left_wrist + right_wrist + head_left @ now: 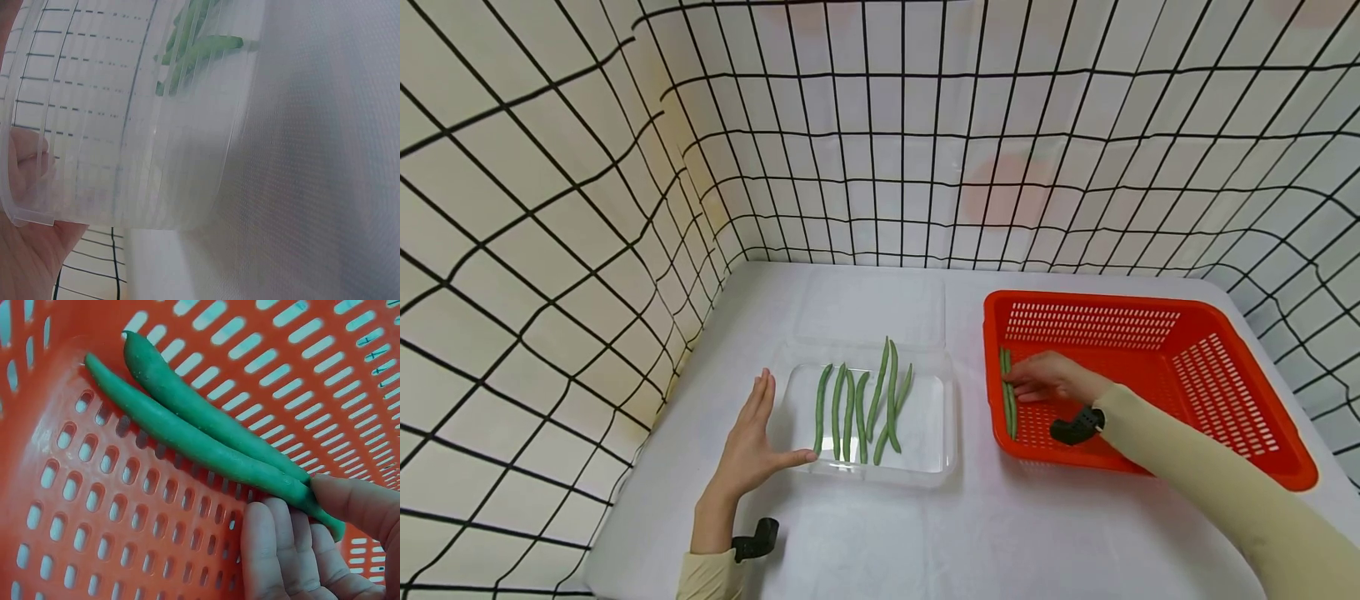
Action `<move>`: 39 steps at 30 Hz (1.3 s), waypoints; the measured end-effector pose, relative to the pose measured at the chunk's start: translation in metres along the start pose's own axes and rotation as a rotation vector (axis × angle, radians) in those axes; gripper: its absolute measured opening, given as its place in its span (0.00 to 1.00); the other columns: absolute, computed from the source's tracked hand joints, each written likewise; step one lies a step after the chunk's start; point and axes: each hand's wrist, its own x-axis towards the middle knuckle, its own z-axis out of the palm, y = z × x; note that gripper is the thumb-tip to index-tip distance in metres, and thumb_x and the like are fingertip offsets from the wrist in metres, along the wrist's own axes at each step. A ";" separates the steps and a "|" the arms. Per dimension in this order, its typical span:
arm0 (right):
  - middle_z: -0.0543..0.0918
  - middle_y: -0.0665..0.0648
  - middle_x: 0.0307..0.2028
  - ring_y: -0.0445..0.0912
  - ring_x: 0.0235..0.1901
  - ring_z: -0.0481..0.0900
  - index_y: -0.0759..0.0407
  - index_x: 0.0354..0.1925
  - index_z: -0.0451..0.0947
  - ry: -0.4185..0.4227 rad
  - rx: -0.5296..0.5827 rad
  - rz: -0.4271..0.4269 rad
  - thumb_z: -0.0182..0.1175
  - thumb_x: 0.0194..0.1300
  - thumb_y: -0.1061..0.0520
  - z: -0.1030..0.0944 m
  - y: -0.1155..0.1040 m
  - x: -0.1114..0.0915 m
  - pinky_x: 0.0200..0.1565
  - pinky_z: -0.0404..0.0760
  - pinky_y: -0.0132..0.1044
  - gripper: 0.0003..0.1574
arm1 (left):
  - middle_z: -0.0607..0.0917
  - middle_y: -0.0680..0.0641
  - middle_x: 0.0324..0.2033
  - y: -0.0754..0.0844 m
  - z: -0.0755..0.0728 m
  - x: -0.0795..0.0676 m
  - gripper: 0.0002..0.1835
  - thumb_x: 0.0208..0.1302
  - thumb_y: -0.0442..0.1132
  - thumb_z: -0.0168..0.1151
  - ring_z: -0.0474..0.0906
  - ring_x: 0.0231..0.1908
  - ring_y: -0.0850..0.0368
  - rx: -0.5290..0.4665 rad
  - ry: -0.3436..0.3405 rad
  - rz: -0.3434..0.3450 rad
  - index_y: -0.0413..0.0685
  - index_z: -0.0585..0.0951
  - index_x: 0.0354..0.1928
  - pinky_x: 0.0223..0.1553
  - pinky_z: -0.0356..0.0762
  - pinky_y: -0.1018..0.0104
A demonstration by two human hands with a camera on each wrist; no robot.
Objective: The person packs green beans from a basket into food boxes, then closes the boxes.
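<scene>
My left hand point(748, 450) rests against the left end of a clear plastic container point(917, 477), fingers straight and thumb spread along its near side. Several green beans point(848, 417) lie inside, most lengthwise side by side, with a few crossing toward the right. Inside a red basket point(1150, 305), my right hand point(1056, 377) reaches to the left wall. There, two green beans point(187, 440) lie close together. In the right wrist view, thumb and fingers pinch the end of the lower bean; the other bean's end touches near the thumb tip.
A white cloth point(865, 542) covers the table. Behind the container lies a flat, clear lid-like sheet point(871, 307). White walls with a black grid point(880, 133) enclose the back and sides. The basket has slotted walls and floor.
</scene>
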 end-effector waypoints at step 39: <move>0.82 0.60 0.35 0.48 0.30 0.83 0.72 0.54 0.70 -0.116 0.113 -0.184 0.61 0.65 0.60 0.108 -0.110 -0.028 0.41 0.81 0.43 0.23 | 0.40 0.50 0.74 0.001 -0.001 -0.002 0.72 0.34 0.64 0.76 0.37 0.71 0.46 -0.013 0.000 0.000 0.55 0.39 0.75 0.60 0.49 0.34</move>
